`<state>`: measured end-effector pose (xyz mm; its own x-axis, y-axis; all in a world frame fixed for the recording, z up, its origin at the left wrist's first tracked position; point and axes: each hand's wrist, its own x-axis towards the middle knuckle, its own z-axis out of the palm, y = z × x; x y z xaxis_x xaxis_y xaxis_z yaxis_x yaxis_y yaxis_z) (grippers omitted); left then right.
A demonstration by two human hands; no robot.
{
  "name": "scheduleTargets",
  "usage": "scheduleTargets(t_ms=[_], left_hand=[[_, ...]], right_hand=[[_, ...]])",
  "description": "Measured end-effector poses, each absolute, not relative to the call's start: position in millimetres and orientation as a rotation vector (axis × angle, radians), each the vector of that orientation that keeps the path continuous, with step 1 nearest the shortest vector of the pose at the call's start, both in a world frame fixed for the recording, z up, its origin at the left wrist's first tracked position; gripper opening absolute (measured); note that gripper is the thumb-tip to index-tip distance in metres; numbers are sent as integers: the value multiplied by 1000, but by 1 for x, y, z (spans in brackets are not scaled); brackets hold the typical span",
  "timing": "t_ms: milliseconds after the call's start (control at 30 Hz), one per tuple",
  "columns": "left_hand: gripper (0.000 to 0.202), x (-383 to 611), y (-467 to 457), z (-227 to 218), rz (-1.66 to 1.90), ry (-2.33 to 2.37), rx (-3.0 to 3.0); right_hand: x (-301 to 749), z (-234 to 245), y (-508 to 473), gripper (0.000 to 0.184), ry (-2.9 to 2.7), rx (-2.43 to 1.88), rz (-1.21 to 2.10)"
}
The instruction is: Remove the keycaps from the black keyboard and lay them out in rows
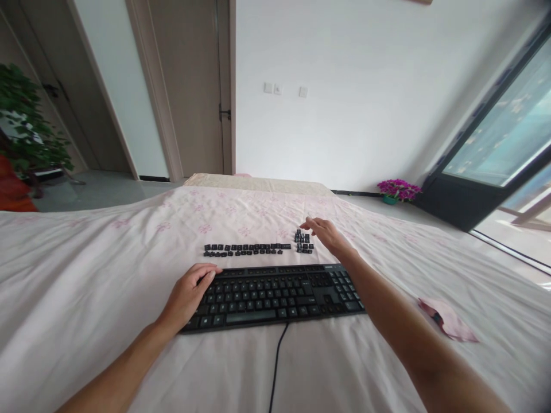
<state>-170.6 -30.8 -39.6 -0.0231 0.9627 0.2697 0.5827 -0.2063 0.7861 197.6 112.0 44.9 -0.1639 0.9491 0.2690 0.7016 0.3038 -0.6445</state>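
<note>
A black keyboard lies flat on the patterned sheet, and keys are gone from its top rows. My left hand is closed around its left end, with the thumb over the top and the fingers at the far edge. Behind the keyboard, loose black keycaps stand in two rows. To their right sits a smaller cluster of keycaps. My right hand hovers at the far end of that cluster, its fingers bent and apart, with nothing visible between them. My right forearm hides part of the keyboard's right end.
A black cable runs from the keyboard toward me over the sheet. A pink cloth piece lies at the right. Purple flowers in a pot stand on the floor by the glass door, and a leafy plant at the left.
</note>
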Motion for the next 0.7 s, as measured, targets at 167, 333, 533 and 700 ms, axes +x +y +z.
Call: scheduleTargets(t_ms=[167, 333, 533, 700], left_hand=[[32, -169, -34, -36, 1201, 1575, 1792], [34, -169, -36, -36, 1276, 1565, 1700], [37, -176, -36, -30, 1262, 1569, 1642], [34, -194, -33, -23, 1236, 1580, 1702]], right_hand=[[177, 53, 72, 60, -1886, -1248, 608], [151, 54, 38, 57, -1900, -1256, 580], [110, 55, 5, 36, -1746, -1213, 909], [73, 60, -3, 42, -1781, -1032, 1171]])
